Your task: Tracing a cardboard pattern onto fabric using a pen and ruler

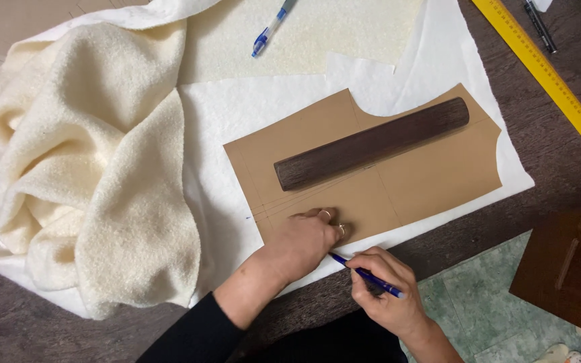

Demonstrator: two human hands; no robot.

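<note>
Wooden bar (372,144) weighs pattern (438,181); fleece (95,168) bunched left.

cream fleece (95,168), brown pattern (432,181), blue pen (368,275)

Both arms are covered in black sleeves: the left sleeve (196,333) is pushed back partway up the forearm, leaving the wrist bare. The left hand (302,243) wears rings (325,215) on two fingers, pale metal by the look of it. The right hand (386,290) shows no jewellery; its wrist is bare too.
</note>
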